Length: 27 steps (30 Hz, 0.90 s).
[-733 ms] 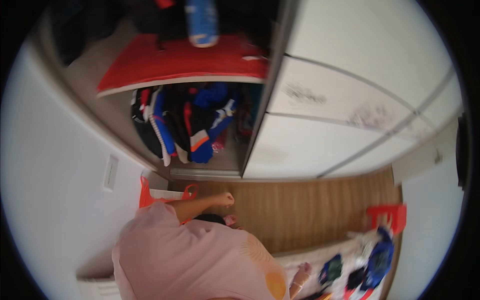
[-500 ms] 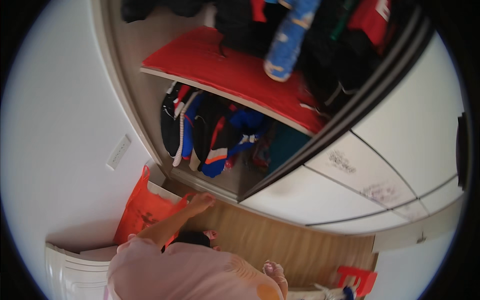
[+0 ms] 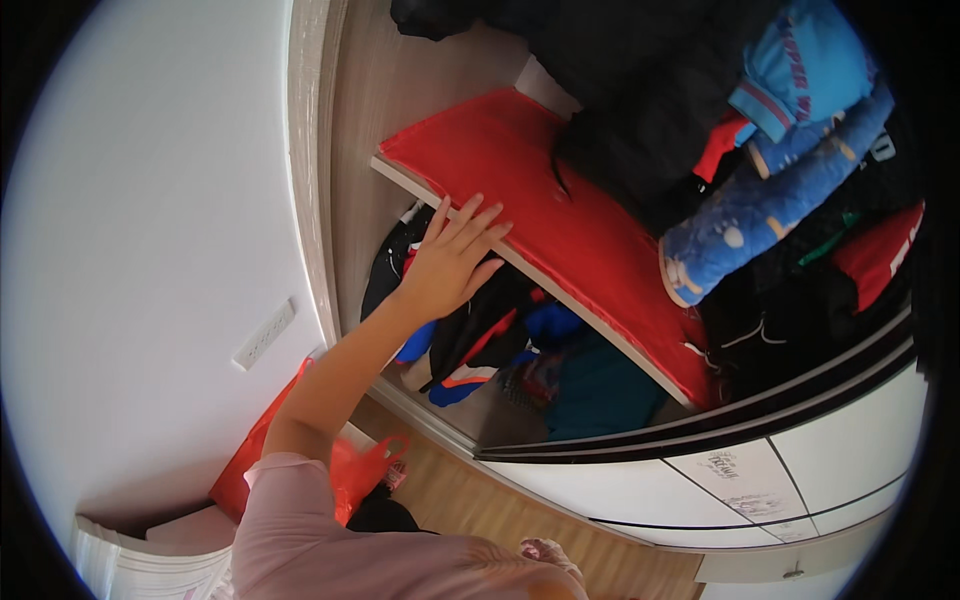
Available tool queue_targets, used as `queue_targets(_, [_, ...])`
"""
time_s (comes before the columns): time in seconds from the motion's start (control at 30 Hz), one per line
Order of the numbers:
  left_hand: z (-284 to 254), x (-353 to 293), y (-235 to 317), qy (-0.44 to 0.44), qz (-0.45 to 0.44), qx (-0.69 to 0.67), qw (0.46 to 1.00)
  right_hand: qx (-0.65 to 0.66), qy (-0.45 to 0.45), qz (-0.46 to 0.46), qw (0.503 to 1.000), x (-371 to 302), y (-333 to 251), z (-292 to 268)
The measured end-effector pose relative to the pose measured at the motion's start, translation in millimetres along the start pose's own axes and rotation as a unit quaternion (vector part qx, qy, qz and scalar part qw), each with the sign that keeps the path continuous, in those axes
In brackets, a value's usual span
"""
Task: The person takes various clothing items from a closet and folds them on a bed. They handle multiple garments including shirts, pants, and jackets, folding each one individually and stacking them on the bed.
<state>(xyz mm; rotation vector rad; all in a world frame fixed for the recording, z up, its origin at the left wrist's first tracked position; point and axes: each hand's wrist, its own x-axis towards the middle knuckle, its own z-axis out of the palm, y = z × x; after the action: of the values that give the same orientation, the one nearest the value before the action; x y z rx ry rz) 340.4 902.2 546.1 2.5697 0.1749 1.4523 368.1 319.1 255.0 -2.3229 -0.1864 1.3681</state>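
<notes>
My left hand [image 3: 455, 255] reaches into the open wardrobe, palm down and fingers spread. Its fingertips lie over the front edge of a shelf [image 3: 520, 165] covered in shiny red material; nothing is in its grasp. Beneath the hand, dark, blue and striped clothes [image 3: 480, 345] hang or lie in the lower compartment, partly hidden by my forearm. Above the shelf are black garments [image 3: 640, 100] and a blue patterned sleeve or trouser leg [image 3: 735, 235]. A small pinkish shape beside my shirt at the bottom may be my right hand [image 3: 550, 553]; its fingers cannot be made out.
A red plastic bag [image 3: 365, 475] stands by the white wall at lower left, below a power strip [image 3: 265, 335]. White sliding door panels [image 3: 640, 490] cover the wardrobe's right part. Wooden floor [image 3: 460, 500] runs along the wardrobe's base.
My left hand has risen from beside the red bag to the red shelf's front edge, its fingers now spread. The view has shifted, bringing the wardrobe's inside closer.
</notes>
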Motion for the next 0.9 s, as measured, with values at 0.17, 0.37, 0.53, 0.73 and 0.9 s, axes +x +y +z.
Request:
queue_targets(0.17, [14, 10, -54, -0.017, -0.019, 0.037, 0.999, 0.082, 0.028, 0.026, 0.996, -19, -60, -13])
queue_targets(0.37, [27, 11, -60, 0.027, -0.016, 0.016, 0.999, 0.001, 0.016, -0.026, 1.0, -4, -29, -10])
queue_targets(0.53, [7, 28, -81, -0.076, 0.033, -0.111, 0.99, 0.136, 0.047, -0.014, 0.99, -29, -29, 9])
queue_targets(0.73, [-10, 65, -103, -0.238, 0.046, -0.144, 0.959, 0.326, 0.021, 0.127, 0.937, -16, -12, 15])
queue_targets(0.9, [10, 72, -90, -0.115, -0.059, -0.154, 0.98, -0.116, 0.113, -0.074, 0.984, -60, -97, 15])
